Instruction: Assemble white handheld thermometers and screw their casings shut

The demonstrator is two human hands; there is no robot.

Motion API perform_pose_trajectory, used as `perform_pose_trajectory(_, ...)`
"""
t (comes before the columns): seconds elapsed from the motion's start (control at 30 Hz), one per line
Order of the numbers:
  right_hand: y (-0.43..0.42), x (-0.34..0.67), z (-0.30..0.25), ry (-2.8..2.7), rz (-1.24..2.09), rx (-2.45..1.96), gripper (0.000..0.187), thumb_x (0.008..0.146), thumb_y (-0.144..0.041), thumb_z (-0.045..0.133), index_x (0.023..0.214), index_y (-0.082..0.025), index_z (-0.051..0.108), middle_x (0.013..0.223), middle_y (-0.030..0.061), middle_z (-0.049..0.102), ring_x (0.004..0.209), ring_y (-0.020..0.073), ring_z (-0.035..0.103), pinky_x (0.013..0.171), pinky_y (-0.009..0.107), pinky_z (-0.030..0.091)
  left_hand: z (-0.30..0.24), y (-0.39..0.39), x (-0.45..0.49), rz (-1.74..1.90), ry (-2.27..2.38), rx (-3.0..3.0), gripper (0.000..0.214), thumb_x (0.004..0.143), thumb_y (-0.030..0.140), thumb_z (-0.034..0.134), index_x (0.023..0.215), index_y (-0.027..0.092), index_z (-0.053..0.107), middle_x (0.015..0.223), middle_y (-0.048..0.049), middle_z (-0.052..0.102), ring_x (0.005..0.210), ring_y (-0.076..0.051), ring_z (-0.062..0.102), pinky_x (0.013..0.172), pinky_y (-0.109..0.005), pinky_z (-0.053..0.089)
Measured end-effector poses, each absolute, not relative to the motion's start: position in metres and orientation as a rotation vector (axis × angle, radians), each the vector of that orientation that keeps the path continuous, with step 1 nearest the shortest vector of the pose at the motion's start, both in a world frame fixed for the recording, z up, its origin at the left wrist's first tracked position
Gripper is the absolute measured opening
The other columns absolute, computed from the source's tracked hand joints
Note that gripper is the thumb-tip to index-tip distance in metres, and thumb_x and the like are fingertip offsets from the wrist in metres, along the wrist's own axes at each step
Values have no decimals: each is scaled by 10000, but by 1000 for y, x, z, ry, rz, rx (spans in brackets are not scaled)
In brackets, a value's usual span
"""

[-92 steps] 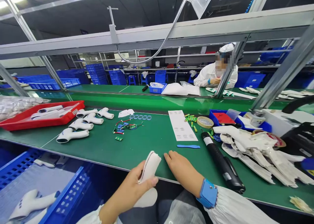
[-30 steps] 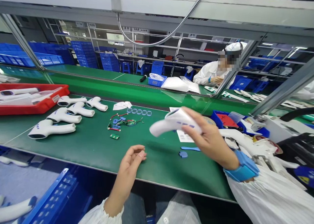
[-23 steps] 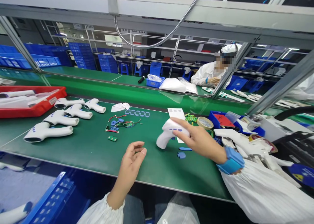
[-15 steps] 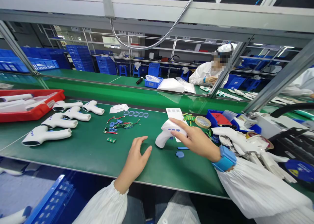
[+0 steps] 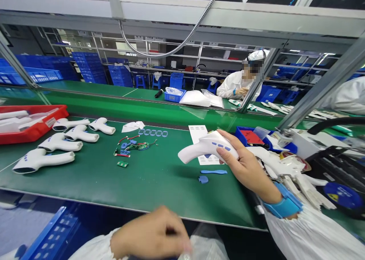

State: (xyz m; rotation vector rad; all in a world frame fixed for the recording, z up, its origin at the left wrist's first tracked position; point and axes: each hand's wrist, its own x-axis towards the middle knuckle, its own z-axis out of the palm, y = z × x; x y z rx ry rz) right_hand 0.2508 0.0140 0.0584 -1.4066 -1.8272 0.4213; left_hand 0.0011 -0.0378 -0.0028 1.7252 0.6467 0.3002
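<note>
My right hand (image 5: 242, 161) grips a white thermometer gun (image 5: 209, 148) by its head, thumb near the row of blue buttons. Its handle points left, and it is raised over the bench. Below it lie a blue flat tool (image 5: 213, 172) and a small blue cap-like piece (image 5: 203, 179). A printed white sheet (image 5: 196, 132) is partly covered by the gun. My left hand (image 5: 154, 229) is blurred by motion at the bench's front edge, over my lap; its fingers look curled, but whether they hold anything is unclear.
Several white gun housings (image 5: 54, 159) lie at left beside a red bin (image 5: 58, 115). Wired circuit boards (image 5: 132, 146) and blue frames (image 5: 154, 132) sit mid-bench. At right are a blue bin (image 5: 242, 132) and piled white shells (image 5: 285, 165). A co-worker (image 5: 236, 83) sits across.
My right hand has lifted the thermometer gun and shifted it slightly right, with its handle swung up toward level. My left hand has pulled back from the bench toward my lap.
</note>
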Motion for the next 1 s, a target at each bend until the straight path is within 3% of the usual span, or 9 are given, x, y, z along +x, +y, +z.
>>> perform_pose_trajectory(0.07,6,244,53,-1870,352,-1385,473,908,-409,454,1345,-247,371,1165,62,581,713,162,624,617,259,518,-7,-34,-3,574,889,1419,414,833,528,514,894,169,711,862,-78,698,837,-214,621,791,-285,453)
perform_pose_trajectory(0.17,-15,225,42,-2093,85,-1131,483,918,-339,465,1361,-206,327,1092,101,617,795,197,630,665,274,518,-12,-22,5,833,785,786,477,858,538,463,1074,143,619,1000,-107,660,928,-228,605,869,-353,450)
perform_pose_trajectory(0.27,-39,211,29,-2400,-135,-716,378,922,-196,430,1297,-232,400,936,86,648,719,188,604,632,295,499,-10,-14,15,972,667,374,386,898,450,435,1017,124,604,850,-88,660,798,-186,628,769,-318,497)
perform_pose_trajectory(0.33,-46,210,21,-2514,-93,-701,389,894,-117,415,1265,-235,435,954,88,635,737,189,589,644,313,498,-7,-12,16,1047,699,280,294,903,384,461,1001,139,590,723,-34,629,634,-130,601,655,-263,503)
perform_pose_trajectory(0.47,-28,229,9,-2476,269,-1258,360,861,-111,461,1218,-151,482,1050,131,587,951,240,555,822,392,487,-2,-13,5,1095,828,547,342,830,381,589,1096,176,524,694,8,597,524,-102,534,522,-227,468)
perform_pose_trajectory(0.57,-2,244,4,-2455,473,-1512,262,860,-137,492,1113,-153,558,996,116,589,957,243,553,851,401,470,6,-14,0,1154,949,927,481,749,358,677,1153,210,461,638,41,573,533,-107,522,523,-212,445)
perform_pose_trajectory(0.7,21,246,1,-2519,571,-1523,189,798,-93,557,964,-173,598,904,72,582,851,206,570,764,336,486,14,-14,5,1254,1106,1318,465,696,302,700,1096,224,475,701,44,546,599,-103,510,569,-195,419)
perform_pose_trajectory(0.87,27,243,4,-2569,657,-1486,173,737,-41,577,840,-179,568,886,54,563,834,189,545,763,320,460,-3,-16,4,1134,1071,1548,368,759,297,630,1069,226,445,803,12,551,592,-106,495,543,-208,415)
perform_pose_trajectory(1.0,24,243,4,-2525,700,-1480,145,741,-61,574,790,-187,523,853,49,565,804,197,527,725,328,436,-27,-21,-2,1251,1115,1675,257,786,284,615,992,209,481,1011,-57,558,791,-165,569,676,-264,471)
